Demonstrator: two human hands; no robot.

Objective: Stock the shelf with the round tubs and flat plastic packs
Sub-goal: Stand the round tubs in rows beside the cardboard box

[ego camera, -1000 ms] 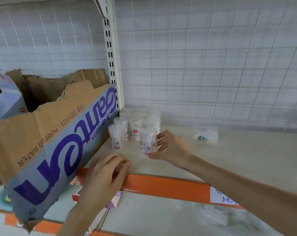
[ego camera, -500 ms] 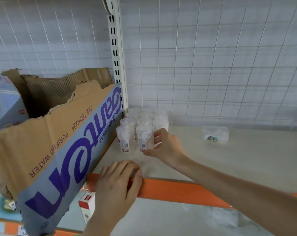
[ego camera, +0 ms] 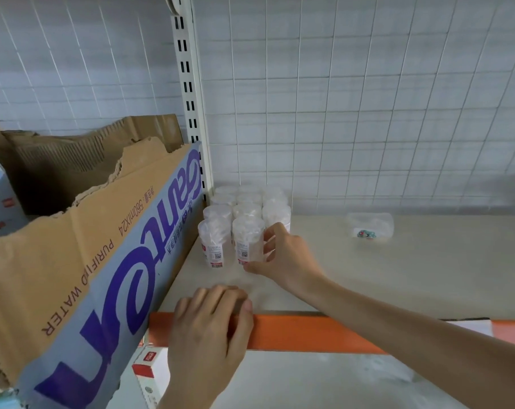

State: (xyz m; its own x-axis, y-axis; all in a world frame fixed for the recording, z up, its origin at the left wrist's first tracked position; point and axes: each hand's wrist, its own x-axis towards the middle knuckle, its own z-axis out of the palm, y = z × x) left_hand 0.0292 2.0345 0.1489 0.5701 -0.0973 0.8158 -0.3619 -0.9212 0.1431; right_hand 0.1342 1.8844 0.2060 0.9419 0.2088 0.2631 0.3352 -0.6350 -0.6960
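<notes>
Several clear round tubs [ego camera: 244, 211] of cotton swabs stand in rows at the left end of the beige shelf [ego camera: 397, 276], against the wire back. My right hand [ego camera: 282, 255] holds the front right tub [ego camera: 248, 239] with thumb and fingers around its side. Next to it on the left stands another front tub [ego camera: 215, 242]. A single flat clear plastic pack [ego camera: 369, 225] lies farther right near the back. My left hand [ego camera: 212, 323] rests over the shelf's orange front edge [ego camera: 309, 335], fingers curled over the lip.
A large torn cardboard box [ego camera: 102, 261] with purple lettering fills the left, its end beside the tubs. A white slotted upright [ego camera: 188, 93] rises behind it. Small red-and-white boxes [ego camera: 148, 370] lie on the lower shelf. Bare shelf surface stretches right of the tubs.
My right hand pushed the front right tub back and left, into line beside the other front tub. My left hand moved up onto the orange edge.
</notes>
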